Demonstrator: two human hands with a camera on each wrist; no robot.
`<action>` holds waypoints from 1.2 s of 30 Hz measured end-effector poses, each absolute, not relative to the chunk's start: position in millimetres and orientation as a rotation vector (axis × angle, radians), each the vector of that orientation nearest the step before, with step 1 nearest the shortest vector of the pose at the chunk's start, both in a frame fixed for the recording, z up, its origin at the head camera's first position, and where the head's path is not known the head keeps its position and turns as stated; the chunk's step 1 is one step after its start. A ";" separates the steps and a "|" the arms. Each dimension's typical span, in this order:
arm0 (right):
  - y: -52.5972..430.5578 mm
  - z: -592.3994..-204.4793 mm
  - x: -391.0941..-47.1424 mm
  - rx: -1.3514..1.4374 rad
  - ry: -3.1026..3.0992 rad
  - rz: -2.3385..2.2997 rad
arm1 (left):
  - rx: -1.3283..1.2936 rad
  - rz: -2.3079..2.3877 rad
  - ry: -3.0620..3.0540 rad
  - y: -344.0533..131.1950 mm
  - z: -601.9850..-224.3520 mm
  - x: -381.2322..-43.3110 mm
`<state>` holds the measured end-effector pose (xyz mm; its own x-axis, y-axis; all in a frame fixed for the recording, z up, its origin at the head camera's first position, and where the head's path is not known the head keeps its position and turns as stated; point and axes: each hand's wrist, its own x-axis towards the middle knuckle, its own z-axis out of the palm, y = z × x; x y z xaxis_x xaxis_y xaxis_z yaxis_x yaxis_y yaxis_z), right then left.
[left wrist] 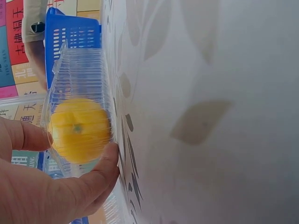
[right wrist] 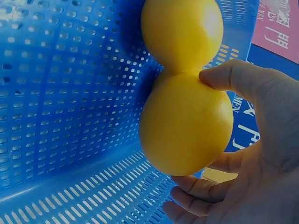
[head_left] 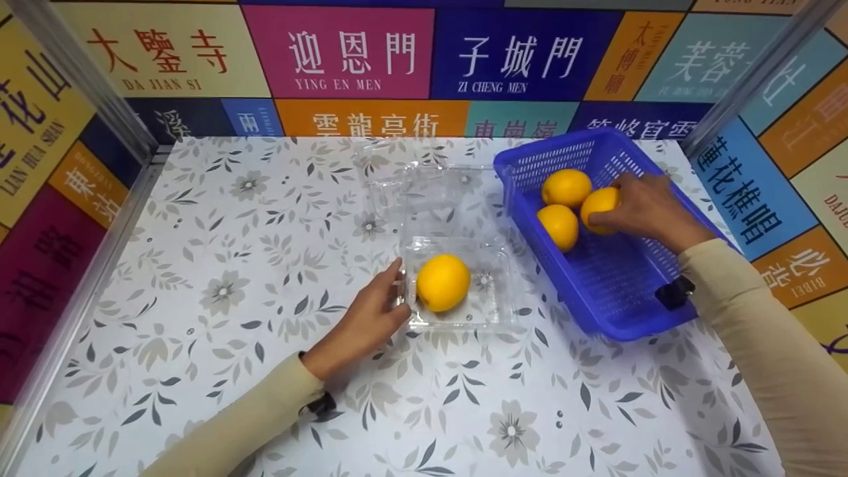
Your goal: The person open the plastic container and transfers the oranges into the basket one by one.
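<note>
My right hand (head_left: pixel 644 204) reaches into the blue plastic basket (head_left: pixel 613 328) and grips an orange (head_left: pixel 598 211). In the right wrist view, thumb and fingers lie around that orange (right wrist: pixel 187 126), which touches another orange (right wrist: pixel 182 30). Two more oranges in the basket, a back one (head_left: pixel 567 188) and a front one (head_left: pixel 558 227), lie beside the gripped one. My left hand (head_left: pixel 361 324) rests against the left side of a clear plastic box (head_left: pixel 500 323), its fingers fairly straight. One orange (head_left: pixel 443 283) sits inside the box, seen through the ribbed wall in the left wrist view.
The box's clear lid (head_left: pixel 450 199) stands folded back behind it. Another transparent piece (head_left: pixel 381 169) lies farther back, hard to make out. A floral cloth (head_left: pixel 225 291) covers the table. Panels with large lettering (head_left: pixel 338 53) rise behind and at both sides.
</note>
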<state>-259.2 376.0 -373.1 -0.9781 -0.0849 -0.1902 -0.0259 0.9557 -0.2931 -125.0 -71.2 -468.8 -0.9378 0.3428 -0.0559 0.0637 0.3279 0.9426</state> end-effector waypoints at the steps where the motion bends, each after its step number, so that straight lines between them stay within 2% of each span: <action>1: 377.0 -373.9 -259.0 -0.084 2.901 -0.429 | 0.371 1.651 2.349 -71.0 -468.8 -125.1; 22: 384.0 -389.2 -259.0 -0.135 2.813 -0.383 | 0.355 1.624 2.366 -70.0 -468.7 -124.5; 36: 371.5 -366.9 -258.7 -0.023 2.827 -0.519 | 0.350 1.642 2.351 -71.4 -470.6 -126.1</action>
